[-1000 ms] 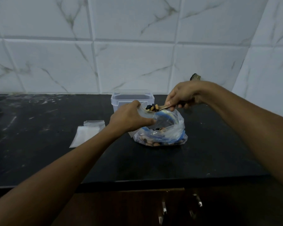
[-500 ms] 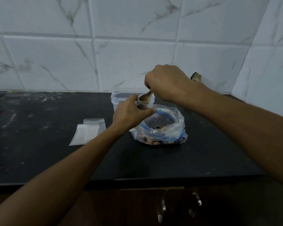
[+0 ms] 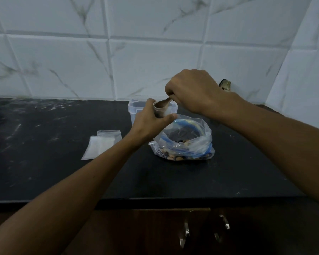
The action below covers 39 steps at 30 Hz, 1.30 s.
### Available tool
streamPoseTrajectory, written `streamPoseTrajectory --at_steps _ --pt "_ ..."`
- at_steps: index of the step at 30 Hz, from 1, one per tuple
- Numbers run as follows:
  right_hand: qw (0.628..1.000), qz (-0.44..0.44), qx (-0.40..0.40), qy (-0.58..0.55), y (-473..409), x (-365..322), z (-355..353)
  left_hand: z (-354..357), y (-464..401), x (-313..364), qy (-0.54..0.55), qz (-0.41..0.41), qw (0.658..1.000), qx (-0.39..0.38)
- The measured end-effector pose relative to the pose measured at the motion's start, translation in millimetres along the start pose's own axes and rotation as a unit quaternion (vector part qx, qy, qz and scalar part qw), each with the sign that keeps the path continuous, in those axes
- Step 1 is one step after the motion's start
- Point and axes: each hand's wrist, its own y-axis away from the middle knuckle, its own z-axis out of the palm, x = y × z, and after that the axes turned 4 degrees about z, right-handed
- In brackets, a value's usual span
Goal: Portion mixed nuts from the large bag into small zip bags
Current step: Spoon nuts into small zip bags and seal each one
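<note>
The large bag [image 3: 182, 142] of mixed nuts sits open on the black bench [image 3: 44, 172]. Just above it, the left hand [image 3: 151, 122] pinches a small zip bag [image 3: 161, 112] open while the right hand [image 3: 191, 91], grip curled, tips a spoon [image 3: 165, 103] into it. Left of the large bag lie spare zip bags [image 3: 101, 146]; behind it stands a clear container [image 3: 134, 111].

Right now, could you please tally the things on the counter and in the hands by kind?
Large bag of nuts: 1
Small zip bag held open in the left hand: 1
Spare zip bags pile: 1
Spoon in the right hand: 1
Clear container: 1
Total: 5
</note>
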Motion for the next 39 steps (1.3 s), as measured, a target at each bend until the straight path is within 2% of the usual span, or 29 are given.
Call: streamPoseTrajectory --at_steps 6,8,10,13,15,19,25,33,36,39 --pt "0.997 -0.051 0.040 0.038 3 8 -7 3 2 -4 0.075 -0.016 0.997 0.007" --pt "0.998 -0.023 0.050 0.002 4 14 -13 4 3 -5 0.085 -0.008 0.996 0.025" --pt "0.996 0.049 0.036 -0.066 3 24 -18 4 2 -7 0.098 -0.002 0.995 0.037" --pt "0.975 0.165 -0.017 -0.150 4 43 -10 1 2 -11 0.113 0.003 0.993 0.043" --pt "0.969 0.190 -0.087 -0.136 7 46 10 -2 3 -14 0.116 0.004 0.993 0.039" --pt "0.958 0.160 -0.227 -0.076 22 31 64 -4 11 -21 0.093 -0.003 0.996 0.001" --pt "0.943 0.126 -0.285 -0.116 23 13 90 -1 17 -26 0.074 -0.020 0.996 -0.037" --pt "0.873 0.114 -0.374 -0.291 16 3 100 5 15 -30 0.084 -0.023 0.995 -0.044" --pt "0.836 0.154 -0.392 -0.351 19 7 103 4 15 -31 0.080 -0.026 0.996 -0.042" --pt "0.776 0.226 -0.412 -0.421 17 19 102 2 15 -32 0.079 -0.030 0.996 -0.038"
